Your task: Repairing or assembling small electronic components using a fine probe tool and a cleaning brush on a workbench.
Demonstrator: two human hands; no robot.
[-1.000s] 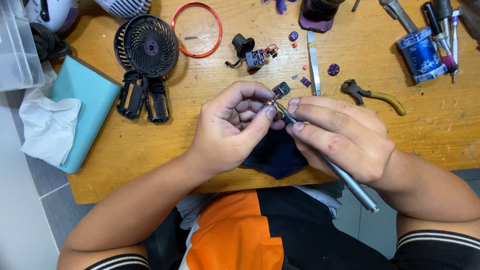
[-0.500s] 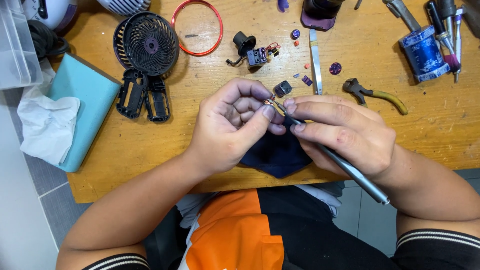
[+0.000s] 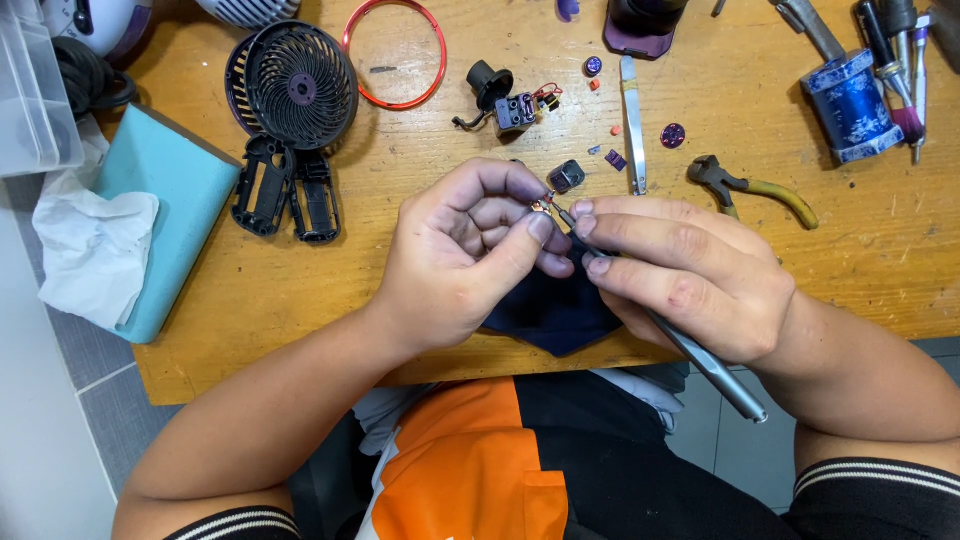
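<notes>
A wooden table [image 3: 300, 300] filled most of the view, its top a warm, scuffed yellow-brown with a plain square edge running along the 6 o'clock side. Beyond that edge, at 7 to 9 o'clock, lay a floor [image 3: 60, 400] of pale grey tiles with lighter grout lines, and a strip of the same grey floor showed at 4 o'clock. The light was even and bright, throwing only short, soft shadows on the wood. No wall or window could be seen from this downward angle.
</notes>
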